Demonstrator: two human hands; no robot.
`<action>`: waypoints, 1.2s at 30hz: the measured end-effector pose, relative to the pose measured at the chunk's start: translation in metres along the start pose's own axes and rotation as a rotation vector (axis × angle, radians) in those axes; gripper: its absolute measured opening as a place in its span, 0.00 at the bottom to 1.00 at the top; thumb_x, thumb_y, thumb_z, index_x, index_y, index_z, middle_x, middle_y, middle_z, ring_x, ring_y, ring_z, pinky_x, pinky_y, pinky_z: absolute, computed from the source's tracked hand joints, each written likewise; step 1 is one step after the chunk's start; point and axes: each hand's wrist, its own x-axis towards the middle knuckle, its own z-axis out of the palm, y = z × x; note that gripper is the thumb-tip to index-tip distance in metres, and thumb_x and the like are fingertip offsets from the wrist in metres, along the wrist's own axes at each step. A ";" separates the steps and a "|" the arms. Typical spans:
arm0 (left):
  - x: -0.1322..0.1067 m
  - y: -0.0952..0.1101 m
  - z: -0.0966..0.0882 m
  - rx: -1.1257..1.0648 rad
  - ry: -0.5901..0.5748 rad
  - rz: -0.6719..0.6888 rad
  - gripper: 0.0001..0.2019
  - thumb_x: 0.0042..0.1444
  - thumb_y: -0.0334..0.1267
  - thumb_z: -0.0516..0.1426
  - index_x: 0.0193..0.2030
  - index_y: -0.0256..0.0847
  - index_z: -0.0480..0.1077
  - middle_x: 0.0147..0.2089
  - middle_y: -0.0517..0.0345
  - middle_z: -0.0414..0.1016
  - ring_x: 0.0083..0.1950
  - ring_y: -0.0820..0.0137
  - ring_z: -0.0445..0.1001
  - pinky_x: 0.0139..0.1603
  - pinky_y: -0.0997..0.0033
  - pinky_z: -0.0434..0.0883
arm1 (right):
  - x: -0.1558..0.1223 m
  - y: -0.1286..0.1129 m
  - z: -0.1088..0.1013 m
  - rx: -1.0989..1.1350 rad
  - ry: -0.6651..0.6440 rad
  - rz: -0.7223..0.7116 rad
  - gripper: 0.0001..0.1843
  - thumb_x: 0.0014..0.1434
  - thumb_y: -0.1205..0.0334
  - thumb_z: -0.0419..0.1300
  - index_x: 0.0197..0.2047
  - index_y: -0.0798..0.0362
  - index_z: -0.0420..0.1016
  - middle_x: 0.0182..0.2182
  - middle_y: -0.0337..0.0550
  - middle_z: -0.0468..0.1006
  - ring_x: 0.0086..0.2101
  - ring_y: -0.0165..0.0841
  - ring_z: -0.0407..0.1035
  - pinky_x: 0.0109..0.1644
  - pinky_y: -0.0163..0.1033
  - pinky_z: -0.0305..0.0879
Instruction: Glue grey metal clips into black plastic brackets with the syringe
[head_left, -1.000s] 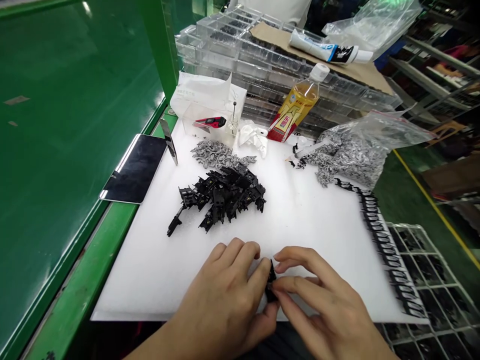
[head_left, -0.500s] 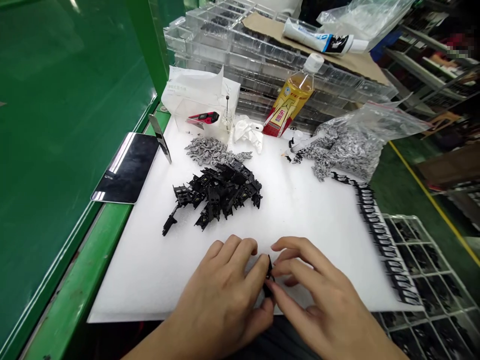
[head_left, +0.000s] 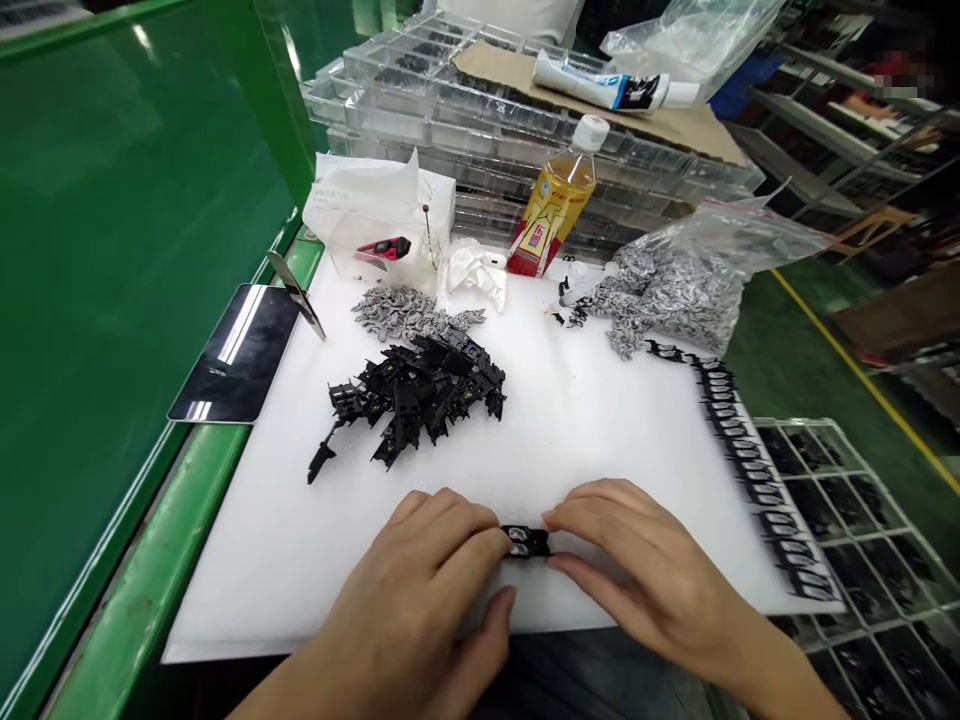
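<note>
My left hand (head_left: 431, 590) and my right hand (head_left: 637, 575) meet near the front edge of a white foam sheet (head_left: 592, 430). Between their fingertips they pinch one small black plastic part (head_left: 526, 541), which lies flat and crosswise on the foam. A loose pile of the same black parts (head_left: 420, 390) sits behind my hands at the centre left. Small grey metal pieces (head_left: 401, 310) form a heap just beyond that pile. A row of finished black parts (head_left: 757, 470) runs along the foam's right edge.
A clear bag of grey pieces (head_left: 675, 290) lies at the back right, beside a bottle of amber liquid (head_left: 551, 205). Stacked clear trays (head_left: 510, 120) fill the back. A dark phone (head_left: 236, 350) rests on the green rail at left. A compartment tray (head_left: 847, 520) sits at the right.
The black part between my fingers has turned from standing on end to lying flat and crosswise. My fingers have drawn apart to its two ends. The view has tilted slightly.
</note>
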 end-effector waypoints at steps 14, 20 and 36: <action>0.001 -0.005 0.011 0.116 -0.023 0.012 0.14 0.70 0.24 0.57 0.59 0.39 0.72 0.51 0.50 0.75 0.48 0.65 0.69 0.47 0.59 0.68 | 0.004 -0.002 0.014 -0.120 0.091 -0.128 0.23 0.65 0.77 0.65 0.62 0.60 0.76 0.48 0.50 0.85 0.50 0.39 0.74 0.53 0.47 0.79; 0.001 -0.005 0.012 0.153 -0.048 0.017 0.14 0.69 0.24 0.58 0.59 0.37 0.73 0.53 0.49 0.74 0.47 0.64 0.67 0.45 0.58 0.68 | 0.007 0.000 0.012 -0.107 0.065 -0.127 0.22 0.66 0.77 0.65 0.62 0.61 0.76 0.48 0.51 0.84 0.50 0.39 0.73 0.53 0.48 0.77; -0.003 -0.006 0.013 0.182 0.018 0.164 0.12 0.69 0.23 0.59 0.57 0.27 0.76 0.54 0.41 0.75 0.52 0.58 0.70 0.48 0.55 0.66 | -0.003 0.001 0.019 -0.107 0.125 -0.166 0.19 0.66 0.78 0.66 0.60 0.66 0.79 0.50 0.54 0.83 0.54 0.41 0.71 0.57 0.50 0.73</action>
